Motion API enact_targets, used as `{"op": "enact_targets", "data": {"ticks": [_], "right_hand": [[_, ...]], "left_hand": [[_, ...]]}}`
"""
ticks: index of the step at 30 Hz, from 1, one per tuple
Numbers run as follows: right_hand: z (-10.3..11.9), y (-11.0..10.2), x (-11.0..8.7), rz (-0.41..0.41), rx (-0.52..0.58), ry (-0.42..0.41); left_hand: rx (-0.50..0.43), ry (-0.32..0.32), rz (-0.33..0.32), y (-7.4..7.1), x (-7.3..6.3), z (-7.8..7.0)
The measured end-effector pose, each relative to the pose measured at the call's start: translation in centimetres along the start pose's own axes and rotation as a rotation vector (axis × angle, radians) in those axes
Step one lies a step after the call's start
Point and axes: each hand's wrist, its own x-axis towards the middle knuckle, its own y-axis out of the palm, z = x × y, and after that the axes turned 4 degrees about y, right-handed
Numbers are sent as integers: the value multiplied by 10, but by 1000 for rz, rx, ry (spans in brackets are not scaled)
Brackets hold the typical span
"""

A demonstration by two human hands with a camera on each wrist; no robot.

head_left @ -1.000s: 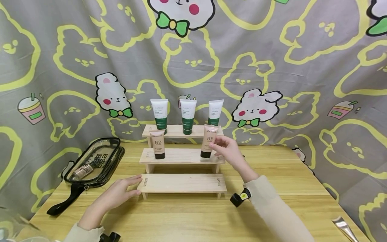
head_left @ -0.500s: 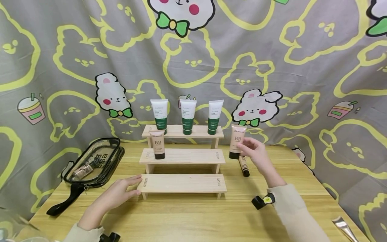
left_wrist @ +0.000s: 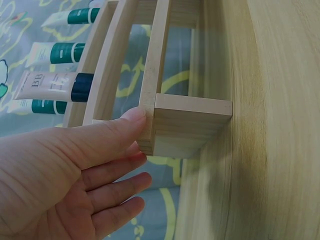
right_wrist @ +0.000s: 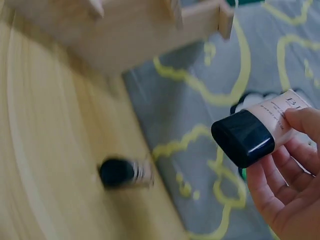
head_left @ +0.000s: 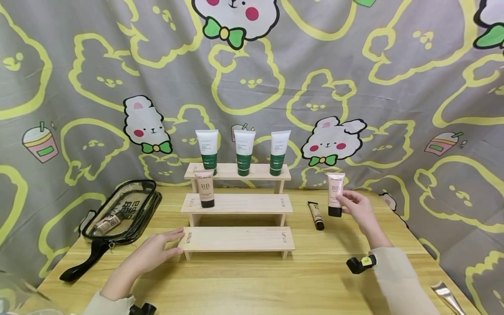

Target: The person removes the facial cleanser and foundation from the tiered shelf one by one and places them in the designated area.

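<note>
My right hand (head_left: 357,211) holds a beige BB cream tube (head_left: 335,192) upright, its black cap downward, over the right side of the table. In the right wrist view, thumb and fingers pinch the BB cream tube (right_wrist: 275,120) by its body. My left hand (head_left: 155,250) is at the left end of the lowest step of a wooden display stand (head_left: 238,238). Thumb and index finger grip that step's corner in the left wrist view, the other fingers loosely bent. Another BB cream tube (head_left: 206,189) stands at the left of the middle step.
Three white-and-green squeeze tubes (head_left: 245,153) stand on the top step. A small black-capped tube (head_left: 316,215) lies right of the stand. At left rests a clear pouch (head_left: 134,214) with a tube inside. A shiny metal piece (head_left: 449,297) lies near the right front edge.
The right hand has carried the BB cream tube from the right of the middle step out to the right, uncovering the small lying tube. The left hand has stayed put.
</note>
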Motion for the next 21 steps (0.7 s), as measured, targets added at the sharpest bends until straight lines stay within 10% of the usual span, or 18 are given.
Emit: {"op": "enact_targets", "data": {"ticks": [21], "right_hand": [[-65, -33, 20, 39, -137, 214]], "left_hand": [[-5, 7, -3, 0, -1, -1]]}}
